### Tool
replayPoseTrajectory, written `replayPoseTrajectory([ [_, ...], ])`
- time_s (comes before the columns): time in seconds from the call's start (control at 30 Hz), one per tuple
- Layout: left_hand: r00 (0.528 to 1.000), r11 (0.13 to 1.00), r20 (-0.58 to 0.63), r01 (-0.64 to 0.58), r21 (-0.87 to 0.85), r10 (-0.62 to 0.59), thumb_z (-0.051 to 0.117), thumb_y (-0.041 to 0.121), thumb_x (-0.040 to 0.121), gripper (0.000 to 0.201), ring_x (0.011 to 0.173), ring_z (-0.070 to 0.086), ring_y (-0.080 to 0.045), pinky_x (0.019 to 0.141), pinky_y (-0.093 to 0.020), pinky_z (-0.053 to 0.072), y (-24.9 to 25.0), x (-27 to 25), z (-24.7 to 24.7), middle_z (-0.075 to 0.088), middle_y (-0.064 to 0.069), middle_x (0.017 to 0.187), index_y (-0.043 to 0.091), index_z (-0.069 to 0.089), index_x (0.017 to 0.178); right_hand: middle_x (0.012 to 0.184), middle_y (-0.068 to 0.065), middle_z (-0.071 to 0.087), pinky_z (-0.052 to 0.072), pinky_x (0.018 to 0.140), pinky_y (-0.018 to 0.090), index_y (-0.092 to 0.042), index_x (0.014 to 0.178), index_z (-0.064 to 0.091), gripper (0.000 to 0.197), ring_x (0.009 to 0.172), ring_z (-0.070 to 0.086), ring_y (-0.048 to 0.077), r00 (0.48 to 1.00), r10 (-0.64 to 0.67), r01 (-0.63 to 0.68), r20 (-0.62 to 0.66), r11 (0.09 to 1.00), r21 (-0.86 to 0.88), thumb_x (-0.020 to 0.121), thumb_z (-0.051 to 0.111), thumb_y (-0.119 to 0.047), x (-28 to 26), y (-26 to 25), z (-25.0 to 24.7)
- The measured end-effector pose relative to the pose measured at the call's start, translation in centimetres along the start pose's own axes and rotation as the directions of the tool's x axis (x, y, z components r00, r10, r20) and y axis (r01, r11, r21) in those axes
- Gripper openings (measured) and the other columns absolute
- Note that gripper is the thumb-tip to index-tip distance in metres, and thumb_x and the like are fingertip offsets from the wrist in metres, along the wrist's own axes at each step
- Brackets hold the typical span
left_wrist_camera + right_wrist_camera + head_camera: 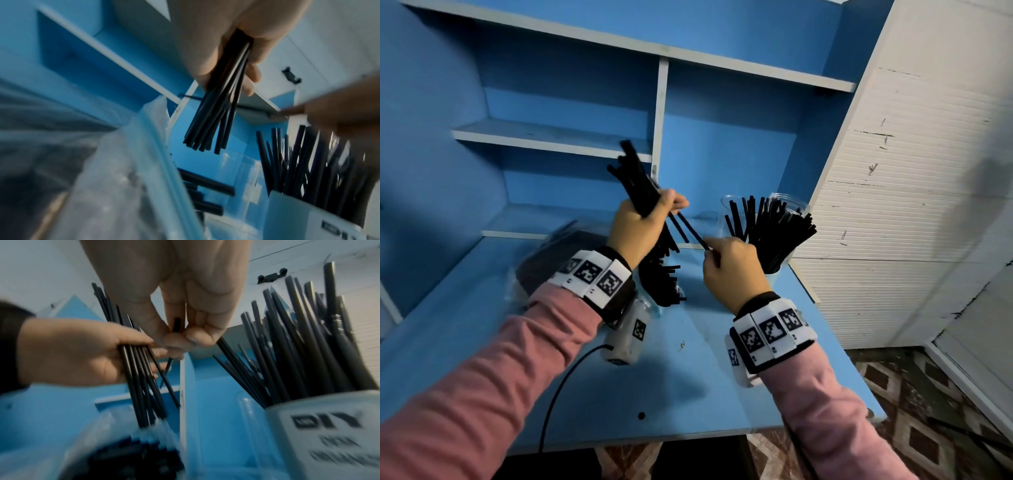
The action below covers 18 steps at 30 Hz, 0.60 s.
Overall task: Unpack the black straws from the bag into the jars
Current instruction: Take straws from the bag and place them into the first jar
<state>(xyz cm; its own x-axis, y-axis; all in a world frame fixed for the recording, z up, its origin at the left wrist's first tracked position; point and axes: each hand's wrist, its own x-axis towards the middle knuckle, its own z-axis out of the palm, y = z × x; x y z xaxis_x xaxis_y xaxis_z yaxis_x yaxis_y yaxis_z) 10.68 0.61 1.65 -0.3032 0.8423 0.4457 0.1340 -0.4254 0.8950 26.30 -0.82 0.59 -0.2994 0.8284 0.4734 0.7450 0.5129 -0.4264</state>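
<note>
My left hand (640, 226) is raised above the blue desk and grips a bundle of black straws (635, 174) around its middle. To its right, my right hand (729, 263) pinches the end of a single straw (688, 228) that still reaches into the bundle. In the right wrist view the thumb and fingers (185, 337) close on that straw (176, 324). A clear jar (773, 274) marked DIY (318, 426) stands at the right, packed with straws. A second clear jar (650, 308) of straws sits below my left hand. The plastic bag (544, 260) lies at the left.
A blue shelf unit (661, 113) with white edges rises behind the desk. A white slatted wall (911, 171) stands close to the right of the DIY jar. A black cable (561, 387) runs over the desk's front. The desk edge (654, 438) is near me.
</note>
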Motion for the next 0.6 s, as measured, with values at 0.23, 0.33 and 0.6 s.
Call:
replayPoseTrajectory([
  [0.23, 0.963, 0.981, 0.254, -0.134, 0.143, 0.094, 0.05, 0.021, 0.099, 0.02, 0.084, 0.059, 0.013, 0.082, -0.008, 0.041, 1.1, -1.5, 1.5, 0.065, 0.02, 0.087, 0.03, 0.066, 0.092, 0.066, 0.006, 0.065, 0.045, 0.058, 0.021, -0.007, 0.078, 0.066, 0.014, 0.06, 0.057, 0.016, 0.952, -0.016, 0.14, -0.307, 0.911, 0.388, 0.086, 0.067, -0.018, 1.9, -2.6, -4.2],
  [0.33, 0.94, 0.989, 0.324, -0.132, 0.066, 0.104, 0.047, 0.015, 0.1, 0.02, 0.091, 0.063, 0.007, 0.086, -0.011, 0.045, 1.5, -2.0, 2.3, 0.068, 0.012, 0.093, 0.021, 0.065, 0.096, 0.06, 0.0, 0.059, 0.039, 0.053, 0.012, -0.008, 0.073, 0.061, 0.023, 0.053, 0.052, 0.007, 0.946, 0.014, 0.13, -0.324, 0.899, 0.418, 0.087, 0.068, -0.024, 2.7, -2.4, -4.7],
  [0.6, 0.887, 1.0, 0.461, -0.001, -0.031, 0.015, 0.051, 0.013, 0.098, 0.025, 0.068, 0.052, -0.018, 0.073, -0.022, 0.047, 1.0, -3.2, 4.0, 0.05, -0.004, 0.065, 0.018, 0.052, 0.074, 0.09, -0.009, 0.062, 0.046, 0.083, 0.018, -0.013, 0.104, 0.069, 0.034, 0.089, 0.059, 0.003, 0.958, -0.053, 0.179, -0.283, 0.88, 0.44, 0.101, 0.041, -0.033, 2.5, -2.1, -5.3],
])
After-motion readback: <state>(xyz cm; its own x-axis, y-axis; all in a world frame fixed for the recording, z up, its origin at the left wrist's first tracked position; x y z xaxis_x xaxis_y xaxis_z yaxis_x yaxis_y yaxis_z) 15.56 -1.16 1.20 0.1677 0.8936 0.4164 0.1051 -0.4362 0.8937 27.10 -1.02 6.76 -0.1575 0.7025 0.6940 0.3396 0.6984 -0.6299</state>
